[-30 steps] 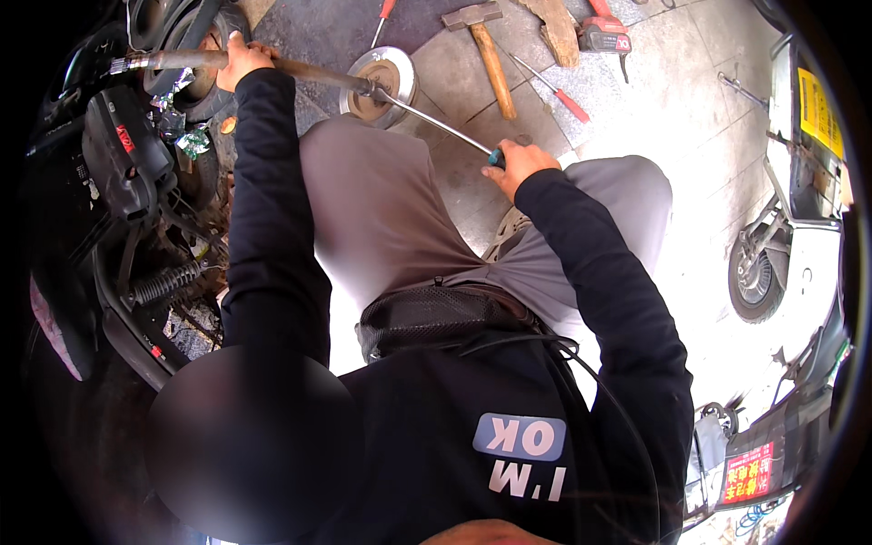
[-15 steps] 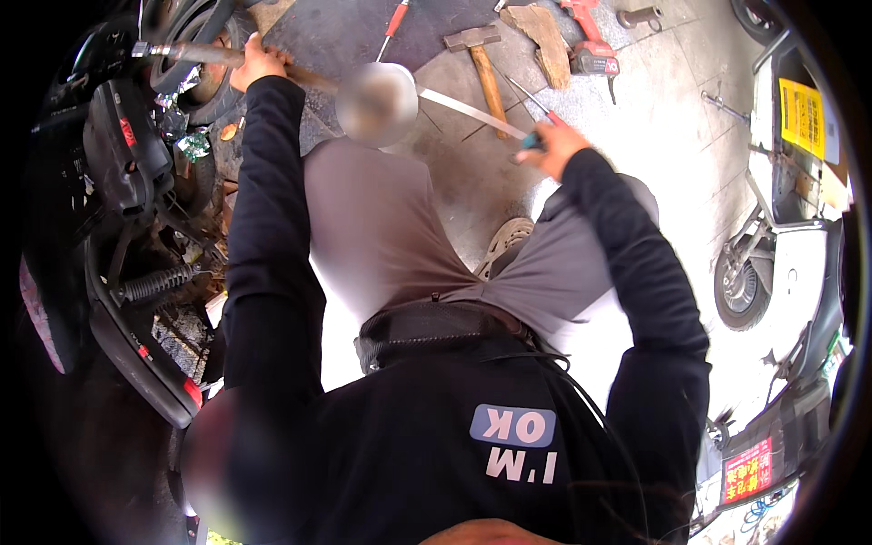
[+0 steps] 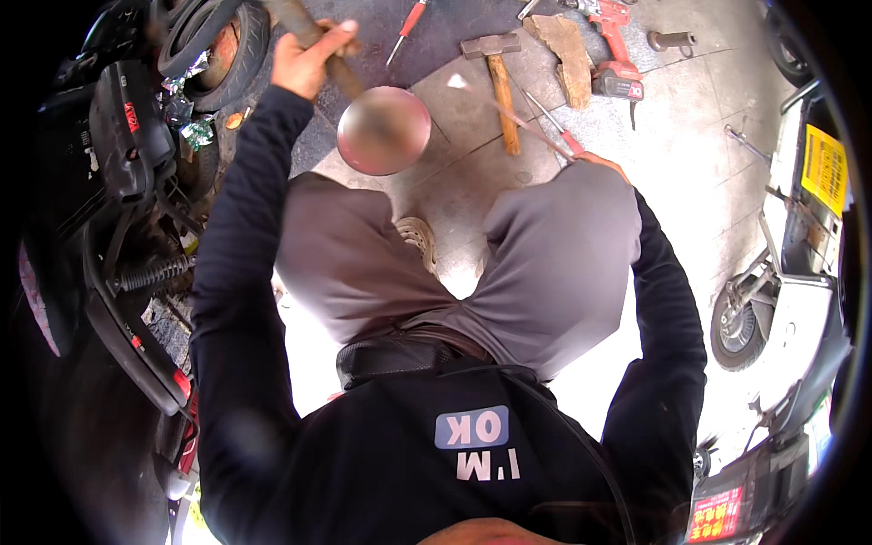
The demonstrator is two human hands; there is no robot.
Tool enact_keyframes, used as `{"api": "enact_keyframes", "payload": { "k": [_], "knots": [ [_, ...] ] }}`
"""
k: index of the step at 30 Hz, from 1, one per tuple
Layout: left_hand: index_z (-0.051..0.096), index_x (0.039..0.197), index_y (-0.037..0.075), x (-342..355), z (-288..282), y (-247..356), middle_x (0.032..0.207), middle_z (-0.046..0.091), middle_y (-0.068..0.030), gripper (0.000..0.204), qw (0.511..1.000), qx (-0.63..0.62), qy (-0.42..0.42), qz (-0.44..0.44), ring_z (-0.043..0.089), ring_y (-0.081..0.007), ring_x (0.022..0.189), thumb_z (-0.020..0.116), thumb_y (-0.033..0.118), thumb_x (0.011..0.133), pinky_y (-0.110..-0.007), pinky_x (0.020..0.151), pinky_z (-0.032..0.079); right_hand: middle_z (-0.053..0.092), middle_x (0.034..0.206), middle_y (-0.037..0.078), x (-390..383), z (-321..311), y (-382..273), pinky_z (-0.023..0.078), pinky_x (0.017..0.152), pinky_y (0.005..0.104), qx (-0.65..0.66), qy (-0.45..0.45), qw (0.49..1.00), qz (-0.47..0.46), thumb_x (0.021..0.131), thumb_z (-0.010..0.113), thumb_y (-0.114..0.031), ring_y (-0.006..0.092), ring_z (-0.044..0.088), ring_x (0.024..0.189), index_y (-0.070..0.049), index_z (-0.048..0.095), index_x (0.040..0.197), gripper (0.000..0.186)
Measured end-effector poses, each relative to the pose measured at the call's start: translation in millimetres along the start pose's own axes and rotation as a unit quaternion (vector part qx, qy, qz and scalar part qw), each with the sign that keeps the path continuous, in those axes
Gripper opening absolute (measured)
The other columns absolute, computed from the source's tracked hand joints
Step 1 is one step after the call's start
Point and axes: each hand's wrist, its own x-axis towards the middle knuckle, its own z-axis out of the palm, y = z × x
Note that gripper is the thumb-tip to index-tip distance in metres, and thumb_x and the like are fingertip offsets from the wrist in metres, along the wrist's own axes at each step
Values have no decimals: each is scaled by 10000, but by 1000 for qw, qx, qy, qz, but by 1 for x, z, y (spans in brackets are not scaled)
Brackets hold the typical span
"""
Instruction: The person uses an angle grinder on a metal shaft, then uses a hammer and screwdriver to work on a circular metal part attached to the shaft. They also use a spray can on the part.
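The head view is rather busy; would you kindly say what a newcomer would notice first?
Probably the left hand at upper left, gripping a brownish rod, with a blurred disc near the rod's lower end. Right of these, a hammer and red drill lie on the floor.

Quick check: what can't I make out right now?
Head view: right grip, mostly hidden behind the right knee.
Head view: handle end of the thin tool, lost behind grip and knee.
Head view: far end of the metal shaft, beyond the top edge.
Head view: middle of the round dish, blurred.
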Motion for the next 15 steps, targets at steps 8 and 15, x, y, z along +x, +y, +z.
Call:
{"api": "enact_keyframes", "payload": {
  "k": [8, 15],
  "knots": [
    [419, 693, 120, -34, -11, 0, 597, 439, -31, 424, 880, -164, 445, -21, 468, -194, 578, 772, 227, 902, -373, 589, 441, 725, 1001, 180, 61, 3, -90, 536, 824, 491, -243, -146, 959, -20, 960, 586, -349, 378, 679, 980, -170, 629, 1249, 343],
    [403, 674, 140, -128, -52, -28, 575, 372, 0, 385, 890, -230, 392, 45, 405, -174, 559, 639, 233, 964, -398, 659, 431, 726, 979, 189, 63, -1, -176, 543, 815, 516, -370, -177, 904, -118, 966, 616, -388, 400, 697, 946, -164, 612, 1243, 357]
  ]
}}
